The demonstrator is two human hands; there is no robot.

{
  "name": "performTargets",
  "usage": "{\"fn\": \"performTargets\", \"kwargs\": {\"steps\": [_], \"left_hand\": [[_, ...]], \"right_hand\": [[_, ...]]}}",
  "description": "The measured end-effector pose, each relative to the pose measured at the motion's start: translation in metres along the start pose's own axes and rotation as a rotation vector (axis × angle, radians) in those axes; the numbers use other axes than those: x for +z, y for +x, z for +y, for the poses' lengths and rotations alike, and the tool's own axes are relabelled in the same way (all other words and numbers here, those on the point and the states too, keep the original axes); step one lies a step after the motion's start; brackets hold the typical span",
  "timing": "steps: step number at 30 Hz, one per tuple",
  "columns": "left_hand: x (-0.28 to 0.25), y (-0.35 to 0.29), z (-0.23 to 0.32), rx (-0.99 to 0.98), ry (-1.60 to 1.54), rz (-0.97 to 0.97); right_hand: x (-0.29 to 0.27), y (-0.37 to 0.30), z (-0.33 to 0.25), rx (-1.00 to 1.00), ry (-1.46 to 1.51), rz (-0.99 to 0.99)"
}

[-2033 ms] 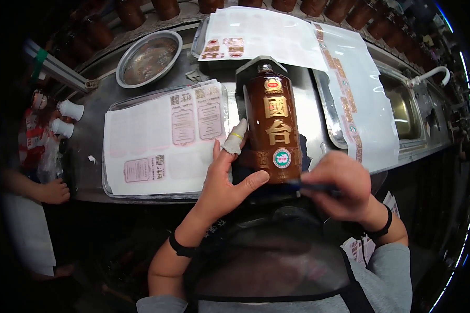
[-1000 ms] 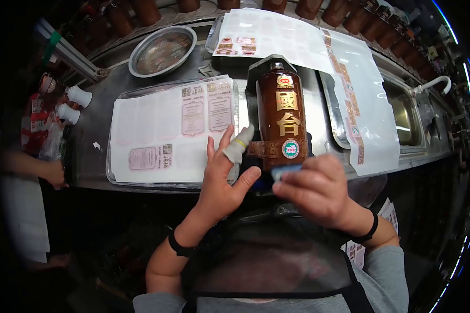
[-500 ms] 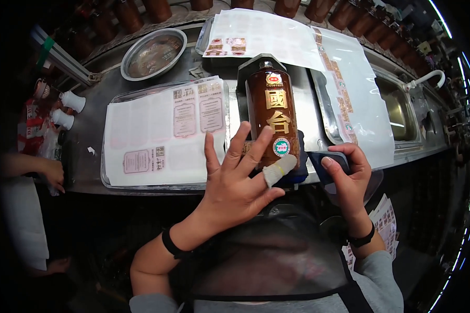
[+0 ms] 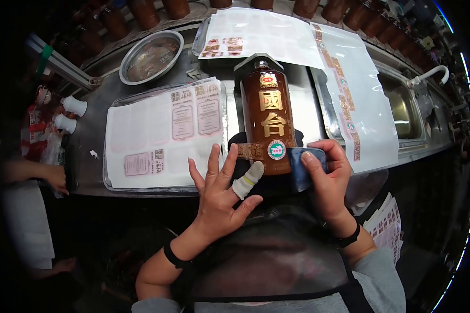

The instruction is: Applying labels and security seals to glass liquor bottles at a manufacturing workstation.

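A brown bottle (image 4: 266, 115) with gold characters lies with its neck away from me on a dark rest. Near its base is a round green-and-white emblem (image 4: 277, 150). From there a brown-gold decal strip (image 4: 249, 152) sticks out past the bottle's left side. My left hand (image 4: 218, 195), a pale cover on its index finger, has its fingers spread just below that strip and holds nothing. Between thumb and fingers my right hand (image 4: 326, 175) grips a flat blue pad (image 4: 301, 169), whose edge is at the bottle's lower right side beside the emblem.
Left of the bottle, printed decal sheets (image 4: 141, 125) lie on a metal tray. A round metal basin (image 4: 151, 57) stands behind them. More sheets (image 4: 269, 34) lie at the back and right, near a sink (image 4: 404, 122). Another person's hand (image 4: 55, 176) is at far left.
My left hand has drawn down and left off the bottle, uncovering the strip. My right hand has moved left, turning the blue pad toward the bottle's lower side.
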State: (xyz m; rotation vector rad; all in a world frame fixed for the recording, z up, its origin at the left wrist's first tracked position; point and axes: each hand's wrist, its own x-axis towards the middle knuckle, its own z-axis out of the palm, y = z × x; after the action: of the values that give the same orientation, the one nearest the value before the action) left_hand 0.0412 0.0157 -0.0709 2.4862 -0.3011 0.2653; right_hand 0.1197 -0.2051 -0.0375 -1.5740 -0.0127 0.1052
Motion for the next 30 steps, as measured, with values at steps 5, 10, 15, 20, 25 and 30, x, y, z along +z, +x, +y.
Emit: {"fn": "performTargets", "kwargs": {"steps": [5,10,15,20,25,30], "left_hand": [[-0.002,-0.004,-0.006,-0.054,-0.073,0.012],[-0.015,0.004,-0.005,-0.035,-0.022,0.096],[-0.018,0.021,-0.012,0.017,-0.082,0.124],[0.007,0.047,-0.01,0.047,-0.17,0.058],[0.013,0.065,-0.002,-0.002,-0.278,0.161],[-0.006,0.066,0.01,-0.008,-0.371,0.181]], "right_hand": [[-0.007,0.006,-0.003,-0.032,-0.022,0.174],[0.001,0.016,-0.017,-0.111,-0.064,0.034],[-0.002,0.019,-0.013,-0.027,-0.106,0.102],[-0.008,0.022,-0.002,-0.05,-0.171,0.096],[-0.028,0.004,-0.004,-0.009,0.021,-0.182],[-0.021,-0.015,0.016,0.641,0.32,-0.614]]}}
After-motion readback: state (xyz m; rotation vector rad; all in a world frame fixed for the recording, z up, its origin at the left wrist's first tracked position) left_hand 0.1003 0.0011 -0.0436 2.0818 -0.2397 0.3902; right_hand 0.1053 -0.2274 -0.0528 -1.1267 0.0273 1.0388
